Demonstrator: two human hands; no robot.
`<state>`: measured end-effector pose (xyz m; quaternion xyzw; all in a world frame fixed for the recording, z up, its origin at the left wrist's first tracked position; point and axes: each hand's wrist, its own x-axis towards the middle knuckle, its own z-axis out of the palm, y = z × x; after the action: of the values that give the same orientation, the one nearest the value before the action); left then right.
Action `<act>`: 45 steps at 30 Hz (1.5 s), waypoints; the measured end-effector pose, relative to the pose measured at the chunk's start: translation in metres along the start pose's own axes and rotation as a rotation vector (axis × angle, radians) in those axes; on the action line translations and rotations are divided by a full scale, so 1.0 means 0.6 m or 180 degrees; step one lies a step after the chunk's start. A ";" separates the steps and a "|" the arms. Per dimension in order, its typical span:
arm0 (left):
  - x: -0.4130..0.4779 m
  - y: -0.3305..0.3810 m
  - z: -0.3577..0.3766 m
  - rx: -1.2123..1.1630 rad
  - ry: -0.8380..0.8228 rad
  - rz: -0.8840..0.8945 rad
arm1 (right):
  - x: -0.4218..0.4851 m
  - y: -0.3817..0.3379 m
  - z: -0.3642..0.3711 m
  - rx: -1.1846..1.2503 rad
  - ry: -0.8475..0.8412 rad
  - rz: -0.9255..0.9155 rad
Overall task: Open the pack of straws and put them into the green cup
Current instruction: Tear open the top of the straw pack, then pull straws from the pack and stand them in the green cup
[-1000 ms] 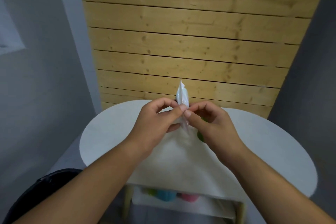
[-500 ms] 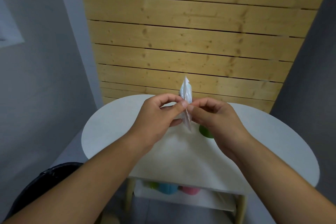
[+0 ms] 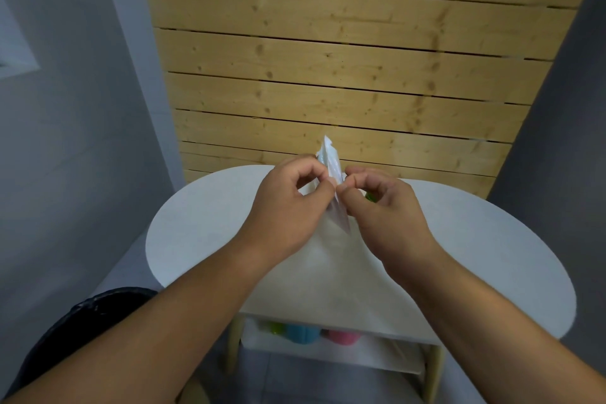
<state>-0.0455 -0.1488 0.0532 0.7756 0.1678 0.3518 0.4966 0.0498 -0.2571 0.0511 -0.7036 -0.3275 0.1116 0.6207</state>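
white table (image 3: 203, 226) with a rounded edge, on pale wooden legs (image 3: 234, 338). on top, green cup (image 3: 370, 197), only a sliver showing. underneath, white shelf (image 3: 328, 356) bearing a green item (image 3: 275, 327), a blue item (image 3: 301, 333) and a pink item (image 3: 341, 336).

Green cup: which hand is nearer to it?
Right. The right hand partly covers the green cup; the left hand is across the straw pack, farther left.
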 end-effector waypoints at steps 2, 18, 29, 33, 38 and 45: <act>0.001 -0.002 0.000 0.0067 0.0029 0.0029 | 0.001 -0.001 0.001 -0.0019 0.0037 0.0019; -0.002 -0.002 -0.008 -0.0120 -0.0038 -0.0216 | 0.014 0.011 -0.016 -0.0128 0.0366 -0.0058; -0.003 -0.007 0.016 -0.0545 0.0151 -0.0875 | 0.027 0.008 -0.034 -0.0164 0.0241 -0.0212; 0.005 -0.045 0.023 -0.1748 -0.0190 -0.2722 | 0.026 -0.010 -0.036 0.1057 0.0228 0.0462; 0.009 -0.068 0.035 -0.3411 -0.0313 -0.2451 | 0.023 -0.008 -0.033 0.2270 -0.0138 0.1187; 0.039 -0.034 0.025 -0.3343 0.0486 -0.1623 | 0.036 0.014 -0.043 0.2724 -0.0091 0.1739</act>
<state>-0.0169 -0.1349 0.0399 0.3333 0.1875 0.3121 0.8697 0.0831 -0.2649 0.0539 -0.4447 -0.0649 0.4037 0.7969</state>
